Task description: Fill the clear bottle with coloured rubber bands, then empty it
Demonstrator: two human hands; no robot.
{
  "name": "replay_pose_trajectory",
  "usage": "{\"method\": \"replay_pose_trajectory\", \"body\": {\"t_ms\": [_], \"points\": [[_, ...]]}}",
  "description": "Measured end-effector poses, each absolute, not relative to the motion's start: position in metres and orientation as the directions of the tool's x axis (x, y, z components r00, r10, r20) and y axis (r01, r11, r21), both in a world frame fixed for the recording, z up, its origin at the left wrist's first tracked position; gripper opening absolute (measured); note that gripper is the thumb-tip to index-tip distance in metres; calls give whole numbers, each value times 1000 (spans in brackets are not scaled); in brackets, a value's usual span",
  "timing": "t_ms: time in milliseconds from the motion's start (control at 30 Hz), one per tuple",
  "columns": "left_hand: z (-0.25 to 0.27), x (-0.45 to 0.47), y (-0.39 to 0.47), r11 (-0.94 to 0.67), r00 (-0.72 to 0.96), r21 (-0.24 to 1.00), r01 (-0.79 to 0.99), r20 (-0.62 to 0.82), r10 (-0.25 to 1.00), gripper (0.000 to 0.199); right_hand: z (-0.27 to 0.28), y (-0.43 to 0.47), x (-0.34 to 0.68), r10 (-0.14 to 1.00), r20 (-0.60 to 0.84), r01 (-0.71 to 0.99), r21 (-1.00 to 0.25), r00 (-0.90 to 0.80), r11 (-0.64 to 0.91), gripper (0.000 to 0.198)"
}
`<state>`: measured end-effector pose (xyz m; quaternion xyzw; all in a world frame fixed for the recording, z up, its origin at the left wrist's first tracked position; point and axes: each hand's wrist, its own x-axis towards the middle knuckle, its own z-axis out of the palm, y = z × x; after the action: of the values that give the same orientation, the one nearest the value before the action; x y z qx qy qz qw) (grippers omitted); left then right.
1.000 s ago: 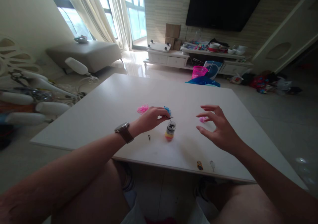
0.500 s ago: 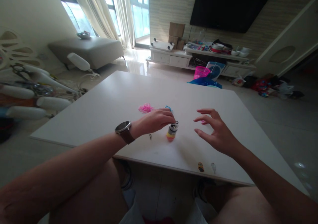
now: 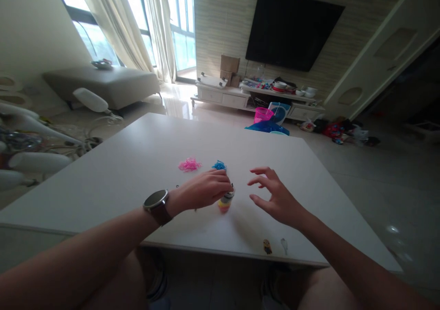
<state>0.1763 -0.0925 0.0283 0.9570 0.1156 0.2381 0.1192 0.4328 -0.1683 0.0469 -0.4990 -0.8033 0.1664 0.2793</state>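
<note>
Toward six o'clock on the surface (image 3: 144, 145), the jar (image 3: 224, 205) was best kept steady, the left hand (image 3: 207, 188) bunched at its mouth, hold unclear, the right hand (image 3: 277, 199) spread at its three o'clock.

With the jar (image 3: 224, 205) on the desk (image 3: 147, 138) as centre, the left grip (image 3: 208, 188) reaches its top from 10 o'clock, and the right grip (image 3: 273, 193) is over the desk at 2, apart from it. Beyond the left grip, one heap of bands (image 3: 189, 164) lies at 11 and a second heap (image 3: 219, 164) near 12, while by the near edge a figurine (image 3: 267, 246) lies between 4 and 5, with a trinket (image 3: 284, 246) just beside it at 4. Behind the desk stand an ottoman (image 3: 113, 87) at 11, a basket (image 3: 263, 114) at 1, and farther back a cabinet (image 3: 215, 96) at 12, with a television (image 3: 294, 30) on the wall (image 3: 216, 21) at 1.
</note>
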Motion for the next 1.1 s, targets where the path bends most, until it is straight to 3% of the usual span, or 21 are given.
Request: {"method": "replay_pose_trajectory", "body": {"t_ms": [167,400,800,1100], "points": [[27,174,-92,-913,849,376,159,419,320,23,42,-170,428,887,249,694,-553,-390,461,24],[25,173,-93,-899,853,395,189,388,350,24,34,-167,422,872,206,678,-560,-443,476,37],[28,168,-93,-864,829,460,205,388,403,21,31,-168,424,857,173,675,-550,-485,492,33],[19,165,-94,-837,865,455,304,237,443,11,25,-163,424,857,148,675,-557,-494,485,31]]}}
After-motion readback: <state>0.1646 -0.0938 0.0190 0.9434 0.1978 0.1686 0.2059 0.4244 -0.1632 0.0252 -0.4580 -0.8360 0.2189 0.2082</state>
